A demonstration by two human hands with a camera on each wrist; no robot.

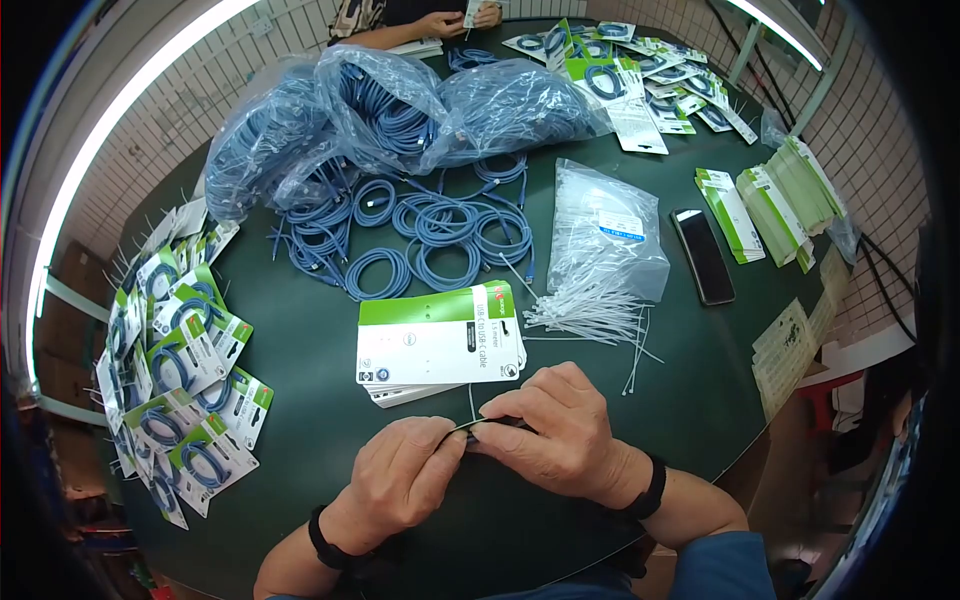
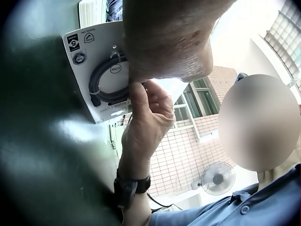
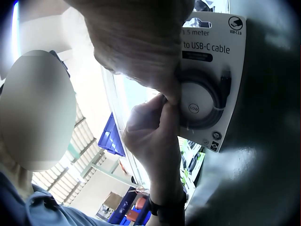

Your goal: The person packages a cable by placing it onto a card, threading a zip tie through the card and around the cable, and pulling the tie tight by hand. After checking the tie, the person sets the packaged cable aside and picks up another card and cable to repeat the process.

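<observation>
Head view: left hand (image 1: 408,472), right hand (image 1: 555,430), both curled, pinch USB-C cable card (image 3: 201,96) by table (image 1: 690,410) edge; apparently fastening cable tie (image 1: 472,402); next: pull snug.

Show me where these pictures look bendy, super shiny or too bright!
Head view: the lamp at left curves like a bow, the edges fade to black, and the plastic bag glints; left wrist view: a pale shine on the table, and the upper right is washed white; right wrist view: white glare left of the card, whose bigger printing is readable.
</observation>
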